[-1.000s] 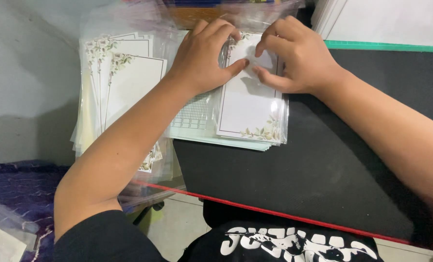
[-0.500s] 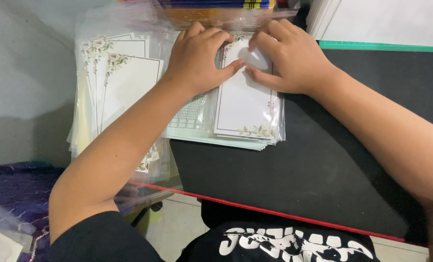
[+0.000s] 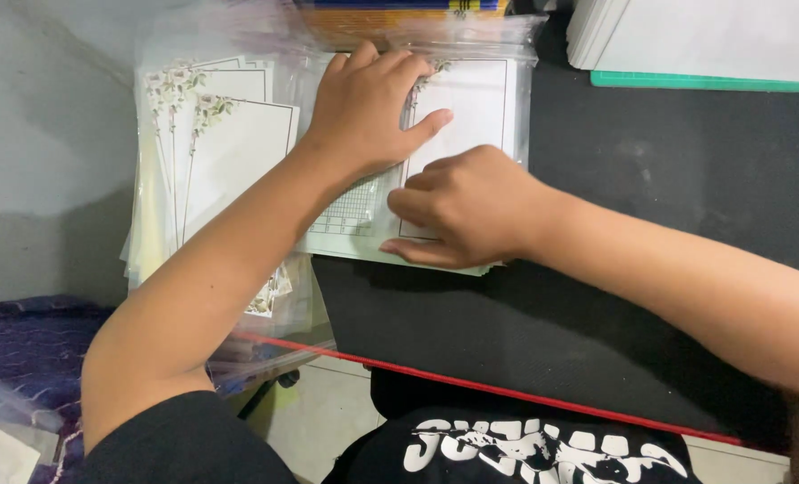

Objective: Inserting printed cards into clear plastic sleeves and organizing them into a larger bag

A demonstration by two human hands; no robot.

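Observation:
A white card with a thin border and floral corner lies inside a clear plastic sleeve on the black table. My left hand presses flat on the sleeve's upper left part, fingers spread. Lower down, my right hand rests on the card's bottom edge with fingers curled, touching the sleeve. Beneath the card a pale sheet with a printed grid shows. Neither hand lifts anything.
A stack of similar bordered floral cards in clear sleeves overhangs the table's left edge. A white stack on a green board sits at the back right. A red strip lines the table's near edge. Purple fabric lies lower left.
My right hand has slid from the card's top corner down to its bottom edge. My left hand stays pressed near the top. The view has shifted so the card appears lower.

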